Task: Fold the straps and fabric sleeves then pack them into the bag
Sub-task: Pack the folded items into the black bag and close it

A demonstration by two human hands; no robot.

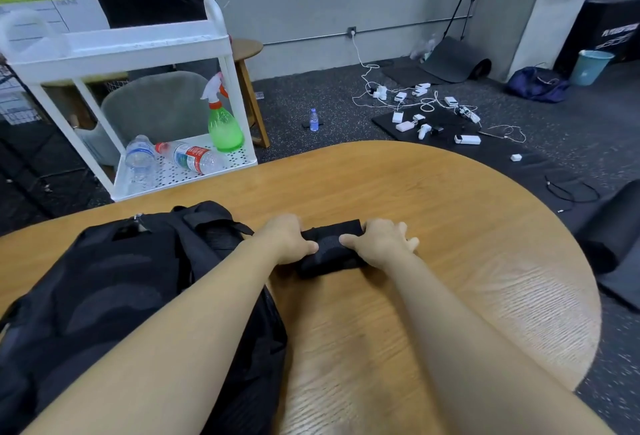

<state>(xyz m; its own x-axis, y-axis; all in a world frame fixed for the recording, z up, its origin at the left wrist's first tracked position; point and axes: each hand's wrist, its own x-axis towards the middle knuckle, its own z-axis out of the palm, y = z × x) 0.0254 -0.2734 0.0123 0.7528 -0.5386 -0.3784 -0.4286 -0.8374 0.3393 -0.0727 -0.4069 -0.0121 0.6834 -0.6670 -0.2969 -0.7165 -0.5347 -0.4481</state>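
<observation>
A small folded black fabric sleeve (330, 249) lies on the wooden table (450, 212), a little past its middle. My left hand (285, 238) grips the sleeve's left end, thumb on top and fingers curled over its far edge. My right hand (379, 242) holds the right end the same way, thumb pressing the top. A large black bag (114, 282) lies on the table to the left, partly under my left forearm, its straps bunched at the far end beside the sleeve. The bag's opening cannot be made out.
A white cart (121, 50) with water bottles and a green spray bottle (223, 122) stands beyond the table's far left edge. Chargers and cables (429, 112) litter the floor mat ahead. A person in black stands behind the cart.
</observation>
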